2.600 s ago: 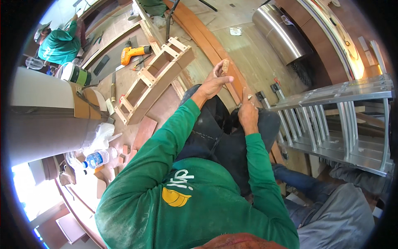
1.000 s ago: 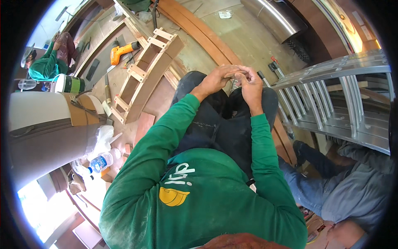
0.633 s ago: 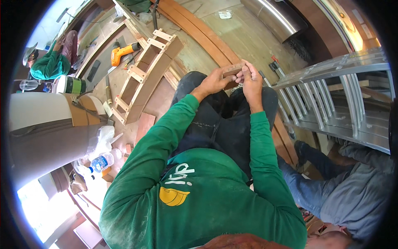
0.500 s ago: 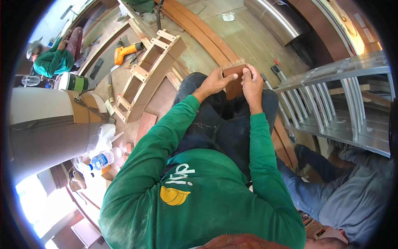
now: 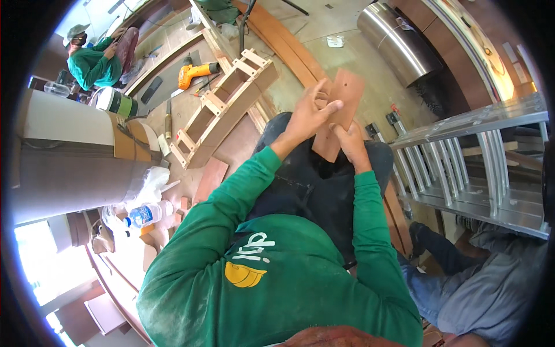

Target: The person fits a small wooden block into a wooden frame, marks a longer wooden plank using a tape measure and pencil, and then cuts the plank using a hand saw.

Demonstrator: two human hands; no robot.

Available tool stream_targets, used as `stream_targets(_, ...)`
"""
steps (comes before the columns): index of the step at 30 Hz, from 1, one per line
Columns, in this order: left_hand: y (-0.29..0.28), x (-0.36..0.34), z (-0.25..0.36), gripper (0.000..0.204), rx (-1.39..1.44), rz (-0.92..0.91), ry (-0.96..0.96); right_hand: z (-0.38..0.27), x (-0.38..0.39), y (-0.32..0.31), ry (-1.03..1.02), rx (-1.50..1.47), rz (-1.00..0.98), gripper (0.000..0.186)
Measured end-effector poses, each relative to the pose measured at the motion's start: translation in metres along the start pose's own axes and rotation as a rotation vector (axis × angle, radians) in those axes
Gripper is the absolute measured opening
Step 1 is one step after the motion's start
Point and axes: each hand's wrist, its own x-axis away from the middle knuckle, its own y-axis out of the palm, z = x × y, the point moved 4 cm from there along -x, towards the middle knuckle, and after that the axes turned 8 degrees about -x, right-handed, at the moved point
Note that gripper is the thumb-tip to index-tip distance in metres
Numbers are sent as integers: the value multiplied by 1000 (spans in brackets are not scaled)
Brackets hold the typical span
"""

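A short, flat reddish-brown wooden board (image 5: 347,95) is tilted above my lap, its broad face toward me with small dark marks or holes near its ends. My right hand (image 5: 352,143) grips its right edge, thumb on the face and the other fingers hidden behind it. Beside the board's left edge is my left hand (image 5: 309,115), fingers apart and thumb overlapping the wood. Whether that thumb presses on the board I cannot tell.
Left of my knees lies a slatted wooden frame (image 5: 222,107), with an orange cordless drill (image 5: 196,74) beyond it. An aluminium ladder (image 5: 462,156) lies at right. A water bottle (image 5: 144,215) is at left. One person (image 5: 95,63) sits far left; another person's legs (image 5: 457,272) are lower right.
The board has turned from edge-on to showing its broad face, its far end now up and to the right. My left fingers have spread from their grip; my right hand has shifted lower along it.
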Motion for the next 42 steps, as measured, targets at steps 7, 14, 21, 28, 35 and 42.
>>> stream_targets(7,-22,2,5,64,326,-335,-209,-19,18,30,55,-403,-135,41)
stream_targets(14,-15,0,17,48,429,-319,-197,-13,15,33,41,-440,-67,44)
stream_targets(21,-13,-4,30,48,444,-251,-198,-4,4,39,76,-558,-95,58)
stream_targets(28,-11,-2,21,50,343,-294,-143,-14,5,46,44,-589,-80,58)
stream_targets(35,-25,-12,-11,50,400,-323,-234,-12,0,49,98,-550,-106,48)
stream_targets(42,-44,-30,-11,50,357,-280,-289,0,0,52,179,-541,-242,48)
